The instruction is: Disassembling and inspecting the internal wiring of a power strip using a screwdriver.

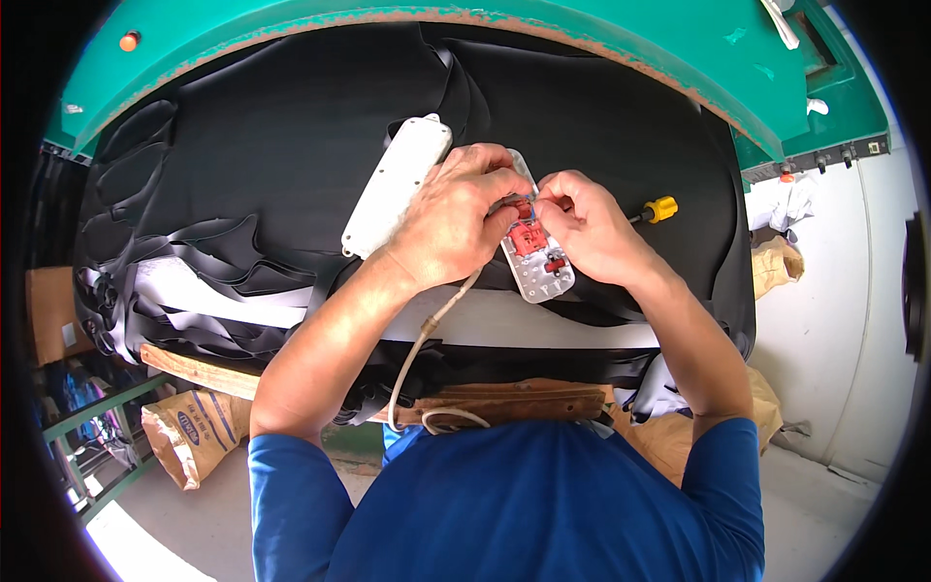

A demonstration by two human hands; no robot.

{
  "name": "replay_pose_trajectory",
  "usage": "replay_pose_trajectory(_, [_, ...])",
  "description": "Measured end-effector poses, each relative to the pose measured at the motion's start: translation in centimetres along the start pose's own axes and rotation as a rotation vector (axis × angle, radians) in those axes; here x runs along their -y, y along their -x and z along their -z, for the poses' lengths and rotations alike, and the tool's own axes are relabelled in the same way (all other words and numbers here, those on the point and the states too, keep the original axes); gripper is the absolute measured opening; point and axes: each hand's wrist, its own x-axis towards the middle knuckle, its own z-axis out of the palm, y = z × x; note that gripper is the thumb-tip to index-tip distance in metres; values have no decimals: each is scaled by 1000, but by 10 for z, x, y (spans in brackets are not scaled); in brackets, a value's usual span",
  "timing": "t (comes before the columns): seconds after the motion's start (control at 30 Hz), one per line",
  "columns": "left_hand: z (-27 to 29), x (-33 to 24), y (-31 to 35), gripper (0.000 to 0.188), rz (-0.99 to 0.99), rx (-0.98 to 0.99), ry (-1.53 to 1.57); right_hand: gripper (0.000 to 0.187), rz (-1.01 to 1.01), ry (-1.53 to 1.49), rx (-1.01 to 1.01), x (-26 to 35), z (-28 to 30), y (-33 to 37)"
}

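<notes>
An opened power strip lies in front of me, its grey base slanting away with red inner parts showing. My left hand is closed over the upper left of the base, fingers curled and thumb at the red parts. At the base's right edge, my right hand pinches near the same spot; what sits between its fingertips is too small to make out. The white cover lies apart on the left, beside my left hand. From under that hand a pale cable runs down towards me.
A yellow-handled screwdriver lies right of my right hand. Black sheet material spreads under everything, with loose strips at left. A green machine frame arches behind. Wooden board edges the near side; paper sacks stand below.
</notes>
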Motion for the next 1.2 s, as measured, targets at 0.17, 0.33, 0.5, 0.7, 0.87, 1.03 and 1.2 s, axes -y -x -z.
replay_pose_trajectory(0.17, [2,-1,-1,27,-8,5,-38,10,344,335,-140,-3,-4,3])
replay_pose_trajectory(0.33, [3,-6,-2,26,17,12,-44,12,337,314,-120,-1,-3,4])
replay_pose_trajectory(0.5, [6,-8,-10,24,-5,63,-118,12,313,188,-91,0,-2,5])
replay_pose_trajectory(0.7, [19,-10,-28,25,13,249,-106,12,334,159,-79,-2,1,6])
replay_pose_trajectory(0.87, [21,-8,-28,27,58,273,-19,10,362,150,-124,1,0,8])
replay_pose_trajectory(1.03, [19,-7,-27,28,46,260,5,8,321,63,-66,-4,3,5])
replay_pose_trajectory(1.2, [17,-12,-20,28,-48,172,-108,9,231,-39,-105,-2,0,5])
